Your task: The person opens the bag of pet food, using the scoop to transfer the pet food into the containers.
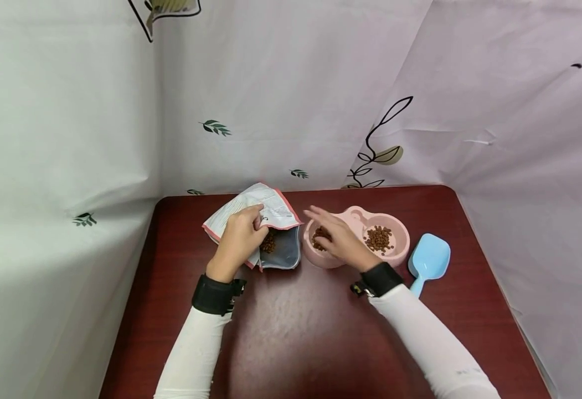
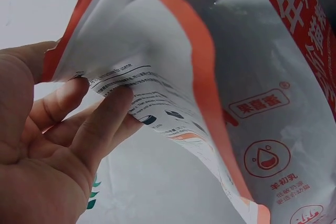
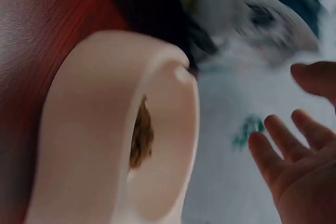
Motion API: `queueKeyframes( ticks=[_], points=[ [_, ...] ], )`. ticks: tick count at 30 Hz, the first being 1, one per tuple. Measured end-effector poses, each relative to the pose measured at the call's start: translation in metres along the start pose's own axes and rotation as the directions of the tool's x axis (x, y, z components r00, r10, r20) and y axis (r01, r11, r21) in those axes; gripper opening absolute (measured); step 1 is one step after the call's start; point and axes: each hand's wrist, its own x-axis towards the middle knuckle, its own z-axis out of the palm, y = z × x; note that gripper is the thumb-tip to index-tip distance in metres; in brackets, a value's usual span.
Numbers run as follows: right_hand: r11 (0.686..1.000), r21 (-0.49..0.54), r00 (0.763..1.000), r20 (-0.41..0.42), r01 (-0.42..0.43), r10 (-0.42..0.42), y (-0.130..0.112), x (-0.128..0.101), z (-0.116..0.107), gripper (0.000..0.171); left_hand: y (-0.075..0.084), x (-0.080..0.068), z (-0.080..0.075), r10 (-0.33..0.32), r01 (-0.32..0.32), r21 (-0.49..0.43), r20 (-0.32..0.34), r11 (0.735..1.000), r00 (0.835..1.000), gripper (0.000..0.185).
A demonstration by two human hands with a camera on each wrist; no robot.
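My left hand (image 1: 241, 235) pinches the upper edge of a white pet-food bag (image 1: 276, 205) with red trim. In the left wrist view, the bag's printed panel (image 2: 131, 56) passes between the thumb and fingers. Brown kibble (image 1: 268, 243) shows in the bag's grey, gaping mouth. My right hand (image 1: 340, 238), fingers spread and holding nothing, hovers over the left bowl of a pink double pet bowl (image 1: 354, 219). Both bowls contain kibble (image 1: 379, 238), though the hand partly covers the left portion. The right wrist view catches the hand beside the bowl's rim (image 3: 194, 114).
A light-blue scoop (image 1: 429, 257) lies right of the double bowl, its handle partly behind the right sleeve. Everything stands toward the back of a dark red table (image 1: 295, 332). Pale patterned curtains (image 1: 291, 111) hang close behind and on both sides.
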Motion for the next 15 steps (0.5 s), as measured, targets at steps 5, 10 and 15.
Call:
queueKeyframes(
  ticks=[5, 10, 15],
  points=[
    [0.995, -0.035, 0.996, 0.019, 0.089, -0.089, -0.014, 0.028, 0.022, 0.071, 0.005, -0.001, -0.002, 0.024, -0.024, -0.004, 0.002, 1.000, 1.000, 0.008],
    [0.985, -0.090, 0.988, -0.012, 0.150, -0.152, -0.025, 0.031, 0.022, 0.060, 0.013, -0.001, -0.011, 0.049, -0.049, 0.015, 0.007, 0.999, 0.999, 0.008],
    [0.960, -0.104, 0.959, -0.089, 0.258, -0.268, -0.031, 0.027, 0.021, 0.047, 0.018, 0.002, -0.025, 0.040, -0.039, -0.043, 0.009, 0.998, 0.999, 0.028]
  ],
)
